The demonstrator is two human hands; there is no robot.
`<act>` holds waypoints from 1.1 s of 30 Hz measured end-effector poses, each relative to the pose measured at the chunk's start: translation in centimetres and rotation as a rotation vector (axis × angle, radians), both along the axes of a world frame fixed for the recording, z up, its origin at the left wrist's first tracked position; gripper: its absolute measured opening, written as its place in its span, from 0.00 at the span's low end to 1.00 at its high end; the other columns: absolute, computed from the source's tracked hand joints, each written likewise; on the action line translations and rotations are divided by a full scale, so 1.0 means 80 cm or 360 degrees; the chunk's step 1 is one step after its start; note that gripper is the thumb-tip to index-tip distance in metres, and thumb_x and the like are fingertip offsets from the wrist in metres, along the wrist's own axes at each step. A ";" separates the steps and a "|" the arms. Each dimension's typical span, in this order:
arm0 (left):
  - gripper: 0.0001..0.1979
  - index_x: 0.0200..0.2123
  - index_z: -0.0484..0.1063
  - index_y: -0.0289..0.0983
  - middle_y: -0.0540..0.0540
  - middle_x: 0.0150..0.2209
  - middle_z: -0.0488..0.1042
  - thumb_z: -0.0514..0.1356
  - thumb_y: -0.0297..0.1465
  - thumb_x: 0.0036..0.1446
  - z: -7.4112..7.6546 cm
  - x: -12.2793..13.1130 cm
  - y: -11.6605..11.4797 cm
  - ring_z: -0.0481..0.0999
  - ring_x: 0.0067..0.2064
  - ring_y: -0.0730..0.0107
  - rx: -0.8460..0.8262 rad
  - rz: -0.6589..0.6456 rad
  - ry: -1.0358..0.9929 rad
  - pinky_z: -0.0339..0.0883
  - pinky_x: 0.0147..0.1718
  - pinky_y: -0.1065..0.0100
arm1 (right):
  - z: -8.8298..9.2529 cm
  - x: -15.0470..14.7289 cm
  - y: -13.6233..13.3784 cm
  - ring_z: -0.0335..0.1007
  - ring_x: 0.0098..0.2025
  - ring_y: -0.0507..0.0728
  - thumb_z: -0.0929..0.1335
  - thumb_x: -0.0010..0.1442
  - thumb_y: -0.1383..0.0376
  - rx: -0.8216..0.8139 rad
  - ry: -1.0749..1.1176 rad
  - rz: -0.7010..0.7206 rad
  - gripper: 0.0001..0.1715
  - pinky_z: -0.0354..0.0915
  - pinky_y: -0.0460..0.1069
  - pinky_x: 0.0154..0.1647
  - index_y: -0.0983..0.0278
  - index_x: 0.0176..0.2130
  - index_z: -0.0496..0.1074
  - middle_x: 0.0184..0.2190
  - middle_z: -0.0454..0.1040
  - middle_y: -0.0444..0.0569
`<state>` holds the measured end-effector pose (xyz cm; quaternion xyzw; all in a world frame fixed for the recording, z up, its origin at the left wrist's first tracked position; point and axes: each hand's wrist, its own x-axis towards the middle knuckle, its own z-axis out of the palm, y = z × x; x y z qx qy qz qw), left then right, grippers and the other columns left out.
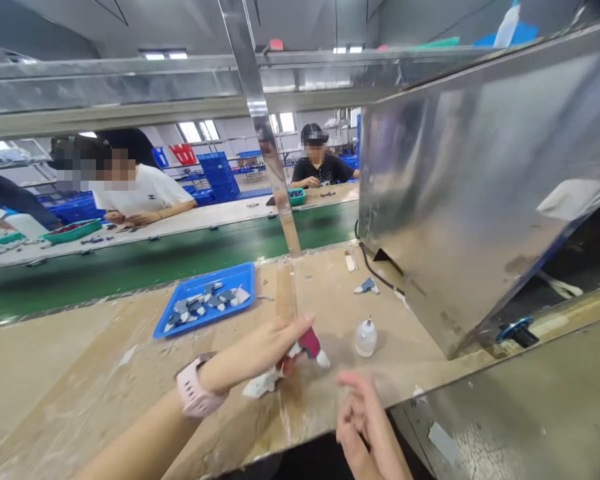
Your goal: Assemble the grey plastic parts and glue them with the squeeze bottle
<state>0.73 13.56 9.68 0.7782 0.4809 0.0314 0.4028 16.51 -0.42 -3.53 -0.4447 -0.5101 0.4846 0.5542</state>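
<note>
My left hand (275,347), with a pink watch on its wrist, is closed on a small magenta and white piece (310,343) above the tan worktop. A whitish scrap (261,385) lies just below that hand. To the right, my right hand (363,420) is raised near the table's front edge, fingers apart and partly curled, with nothing in them. A small clear bottle with a thin metal tip (366,338) stands upright beyond my right hand. Farther back lies a blue-grey and white piece (367,287).
A blue tray (161,320) of several grey and white pieces sits left of centre. A large metal box (445,200) stands at the right. Behind the worktop runs a green belt (220,233), crossed by a metal post (267,133). Two people sit across it.
</note>
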 end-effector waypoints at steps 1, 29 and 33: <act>0.40 0.27 0.75 0.35 0.50 0.19 0.67 0.39 0.60 0.64 0.004 -0.006 -0.021 0.70 0.23 0.70 -0.0115 -0.0011 -0.0020 0.68 0.31 0.69 | 0.006 -0.007 0.005 0.71 0.38 0.57 0.63 0.66 0.42 0.0050 -0.0024 -0.0043 0.37 0.69 0.52 0.42 0.62 0.62 0.63 0.46 0.73 0.56; 0.08 0.45 0.78 0.44 0.49 0.47 0.80 0.59 0.30 0.68 -0.112 -0.041 -0.142 0.71 0.58 0.65 0.0723 0.0097 -0.0860 0.66 0.58 0.66 | 0.020 -0.041 0.006 0.48 0.11 0.42 0.71 0.53 0.38 -0.1627 0.1623 0.1152 0.35 0.43 0.40 0.09 0.66 0.23 0.65 0.17 0.61 0.36; 0.13 0.43 0.79 0.44 0.48 0.45 0.80 0.53 0.32 0.71 -0.117 -0.045 -0.144 0.75 0.52 0.67 0.0511 0.0402 -0.0984 0.68 0.54 0.65 | 0.019 -0.043 0.006 0.46 0.14 0.42 0.74 0.55 0.52 -0.1679 0.1856 0.0945 0.23 0.41 0.38 0.12 0.65 0.26 0.64 0.17 0.60 0.34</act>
